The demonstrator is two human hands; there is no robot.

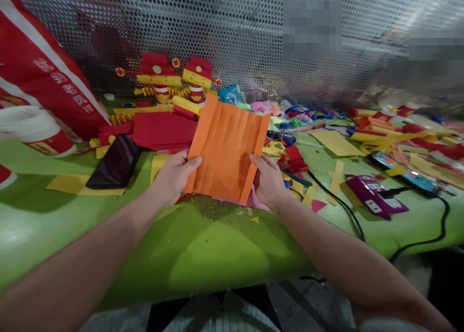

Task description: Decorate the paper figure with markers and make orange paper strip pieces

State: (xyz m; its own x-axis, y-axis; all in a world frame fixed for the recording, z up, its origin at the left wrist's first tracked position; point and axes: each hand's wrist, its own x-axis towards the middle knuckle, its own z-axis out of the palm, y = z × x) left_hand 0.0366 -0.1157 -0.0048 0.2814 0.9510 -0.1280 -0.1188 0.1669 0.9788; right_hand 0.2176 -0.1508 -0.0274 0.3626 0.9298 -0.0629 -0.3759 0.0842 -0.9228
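Observation:
Between my two hands is a sheet of orange paper (226, 148), tilted up toward me, with upright creases and its left and right edges folded into strips. My left hand (176, 173) pinches the left folded edge, thumb in front and the other fingers hidden behind. On the right edge, my right hand (270, 180) grips the same way. Pink paper (259, 200) peeks out under the sheet's lower right. Just behind the sheet on the left lies red paper (163, 129). Yellow paper (156, 166) shows beside my left hand.
A black phone (115, 163) and a white-and-red paper cup (38, 131) are at left. Red-and-yellow paper figures (159, 78) stand by the perforated metal panel (246, 42). A purple power strip (377, 196) with a black cable lies right, among paper scraps on the green table (232, 254).

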